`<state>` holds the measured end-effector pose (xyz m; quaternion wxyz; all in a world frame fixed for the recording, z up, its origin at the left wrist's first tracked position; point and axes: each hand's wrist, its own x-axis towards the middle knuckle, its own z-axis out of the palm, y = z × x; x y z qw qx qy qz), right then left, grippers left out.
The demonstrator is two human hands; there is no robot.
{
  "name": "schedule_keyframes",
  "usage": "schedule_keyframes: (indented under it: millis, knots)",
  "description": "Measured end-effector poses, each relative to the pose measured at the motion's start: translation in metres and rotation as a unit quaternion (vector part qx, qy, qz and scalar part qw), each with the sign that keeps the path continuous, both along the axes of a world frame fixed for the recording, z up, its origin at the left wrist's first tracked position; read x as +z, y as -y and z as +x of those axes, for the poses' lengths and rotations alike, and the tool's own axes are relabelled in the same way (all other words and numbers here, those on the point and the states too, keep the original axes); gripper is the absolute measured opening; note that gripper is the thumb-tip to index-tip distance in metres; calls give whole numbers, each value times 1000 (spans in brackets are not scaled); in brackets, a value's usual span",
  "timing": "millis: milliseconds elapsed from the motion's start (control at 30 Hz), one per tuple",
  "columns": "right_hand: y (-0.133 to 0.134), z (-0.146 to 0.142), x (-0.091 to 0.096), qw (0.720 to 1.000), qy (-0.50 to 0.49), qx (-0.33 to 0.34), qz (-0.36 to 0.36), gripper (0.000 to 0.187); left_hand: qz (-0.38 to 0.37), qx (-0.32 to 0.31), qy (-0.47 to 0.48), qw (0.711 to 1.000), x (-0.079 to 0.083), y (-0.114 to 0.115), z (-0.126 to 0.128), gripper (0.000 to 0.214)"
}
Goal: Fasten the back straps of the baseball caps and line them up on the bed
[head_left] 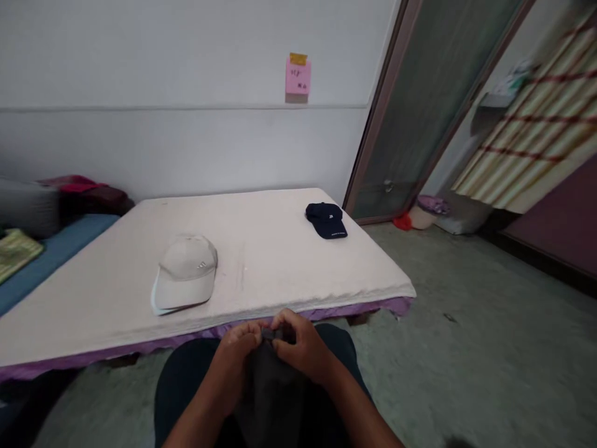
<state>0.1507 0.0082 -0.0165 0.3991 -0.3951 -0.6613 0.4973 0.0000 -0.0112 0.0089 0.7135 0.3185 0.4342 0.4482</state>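
Over my lap hangs a dark grey cloth item (275, 392); its full shape is hidden against my dark trousers, so I cannot tell its kind. My left hand (239, 348) pinches its upper edge between thumb and fingers. Close beside it, my right hand (303, 345) is closed on the same edge, with fingers curled and thumb pressed in. Beyond my hands, a light grey cap (186, 267) rests on the bed at the left, brim toward me. Farther off at the right lies a navy cap (325, 219) with small white marks.
The bed (261, 249) has a whitish cover and purple fabric along its lower edge. A pink note (297, 78) is taped to the wall. Blue bedding (65, 239) and a grey cushion (28, 205) lie left. A sliding door (420, 106) and concrete floor (466, 336) are right.
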Motion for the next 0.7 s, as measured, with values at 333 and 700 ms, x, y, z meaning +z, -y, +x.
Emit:
schedule_keyframes:
  millis: [333, 700]
  knots:
    - [0, 3, -6, 967, -166, 93, -167, 21, -15, 25, 177, 984, -13, -3, -13, 3]
    - [-1, 12, -39, 889, -335, 45, -308, 14, -25, 62, 171, 983, -6, 9, -8, 12]
